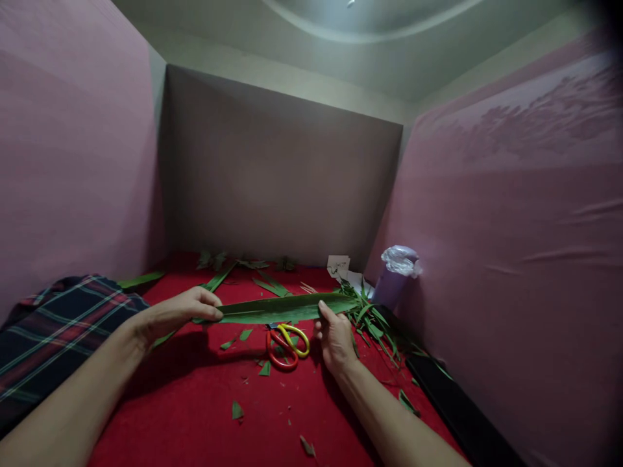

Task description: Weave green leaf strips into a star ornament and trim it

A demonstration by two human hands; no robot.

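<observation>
A long green leaf (272,310) is stretched flat between my two hands above the red cloth (195,402). My left hand (197,306) pinches its left end between thumb and fingers. Farther right, my right hand (335,331) grips the leaf near its other end, the thumb lying on top. Beneath the leaf, scissors (288,347) with one red and one yellow handle rest on the cloth; the leaf partly covers their blades. Small cut leaf pieces (264,370) lie scattered around them.
A heap of thin leaf strips (377,324) lies beyond my right hand. Behind it stands a purple container (392,285) with clear plastic on top. White paper (339,264) and more leaves (272,283) are at the back. Plaid fabric (63,324) lies left, a black strip (452,395) right.
</observation>
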